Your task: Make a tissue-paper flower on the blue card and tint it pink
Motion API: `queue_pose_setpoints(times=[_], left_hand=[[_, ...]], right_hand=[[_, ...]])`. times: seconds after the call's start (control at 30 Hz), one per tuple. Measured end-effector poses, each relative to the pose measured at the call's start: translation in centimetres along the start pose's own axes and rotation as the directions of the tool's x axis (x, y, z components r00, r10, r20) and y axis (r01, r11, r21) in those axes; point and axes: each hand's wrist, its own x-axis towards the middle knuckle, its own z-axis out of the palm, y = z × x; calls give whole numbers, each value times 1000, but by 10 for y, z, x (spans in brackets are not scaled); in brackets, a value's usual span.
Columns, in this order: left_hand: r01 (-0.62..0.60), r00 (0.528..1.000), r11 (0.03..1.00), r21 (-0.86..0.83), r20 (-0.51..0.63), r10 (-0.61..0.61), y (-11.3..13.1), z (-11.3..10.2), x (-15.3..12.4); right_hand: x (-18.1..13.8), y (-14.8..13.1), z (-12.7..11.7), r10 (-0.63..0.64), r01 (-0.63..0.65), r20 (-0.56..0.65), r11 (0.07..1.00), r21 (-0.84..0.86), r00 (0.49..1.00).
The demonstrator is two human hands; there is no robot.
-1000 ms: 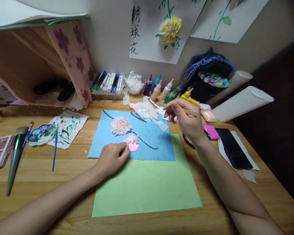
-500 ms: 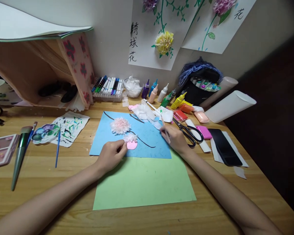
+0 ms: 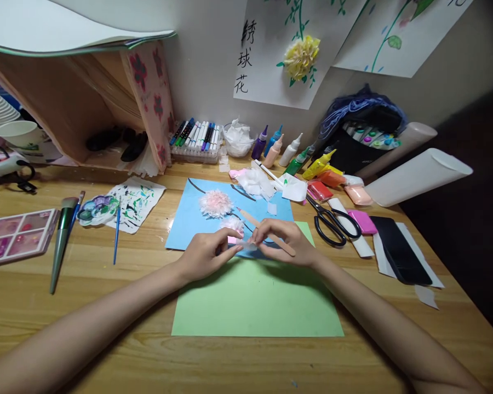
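Note:
Over the blue sheet, my two hands meet at a small piece of white tissue paper. My left hand pinches the tissue's left side between thumb and forefinger. A slim pale pink pencil-like stick slants through my right hand, whose fingertips are also at the tissue. Just behind the hands, a small half-covered pink clay piece with white tissue petals lies on the sheet, its lower part hidden by my fingers. A fuller pink-white tissue flower sits farther back beside dark drawn branches.
Scissors, a pink clay packet and a phone lie to the right. Crumpled tissue and paint bottles stand behind. Brushes and a palette are left. A green sheet lies in front.
My right hand has come left from the tissue pile to my left hand, bringing the stick. A tissue piece is now between the hands. The view has shifted left.

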Motion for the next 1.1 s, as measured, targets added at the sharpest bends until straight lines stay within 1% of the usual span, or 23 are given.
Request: queue_pose_setpoints(times=[0.07,0.13,0.17,0.23,0.3,0.37,0.43,0.5,0.63,0.93,1.03,1.1], left_hand=[[24,999,1000,0,-25,-24,-1,1,0],[37,999,999,-9,-38,-38,-2,2,1],[41,998,999,-11,-41,-42,-2,3,2],[64,996,998,-2,-55,-64,-3,4,3],[112,990,994,11,-85,-110,-3,4,4],[163,981,987,7,-110,-162,-3,5,6],[200,972,980,-5,-125,-199,-3,5,7],[223,966,975,-8,-131,-222,-3,6,9],[247,958,969,0,-151,-244,-2,7,11],[258,948,966,-3,-191,-254,0,9,13],[269,946,963,-9,-186,-266,2,8,13],[282,943,959,-16,-181,-281,3,8,12]], right_hand=[[0,5,2,40,-40,-22,999,2,999],[-2,9,3,54,-55,-50,998,-18,997],[-5,10,4,52,-54,-75,998,-25,996],[-10,13,7,39,-42,-167,999,-14,985],[-16,14,11,-15,17,-263,1000,5,965],[-21,13,15,-111,112,-301,994,-16,947],[-22,12,20,-208,197,-277,978,-67,938],[-22,11,24,-240,221,-252,970,-103,938],[-19,10,29,-225,196,-222,970,-147,949],[-15,9,31,-262,209,-185,942,-264,947],[-13,8,32,-232,176,-195,947,-267,953],[-10,6,33,-182,125,-211,957,-261,960]])
